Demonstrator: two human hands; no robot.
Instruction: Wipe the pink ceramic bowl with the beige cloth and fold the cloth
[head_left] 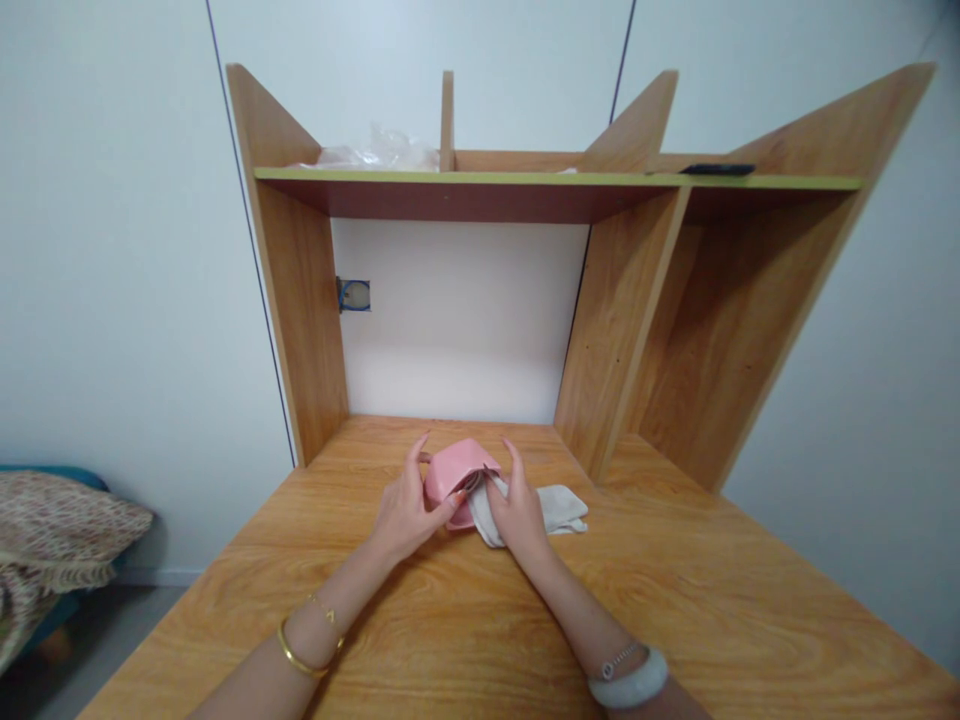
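Note:
A glossy pink object (459, 466) with flat, angled faces is held just over the desk, its darker open side turned toward me. I cannot make out its exact kind. My left hand (405, 510) grips it from the left, thumb along the near edge. A white cloth (561, 508) is bunched in my right hand (517, 512), at the near right side of the pink object. Part of the cloth presses at the opening, and its loose end trails to the right. The right fingertips are partly hidden by the cloth and the pink object.
A wooden desk (450, 640) carries a hutch with upright dividers and a shelf (480, 180). Clear plastic wrap (382, 152) and a flat black item (718, 170) lie up there. An open wall socket box (354, 295) shows behind. A patterned cushion (67, 525) is at far left.

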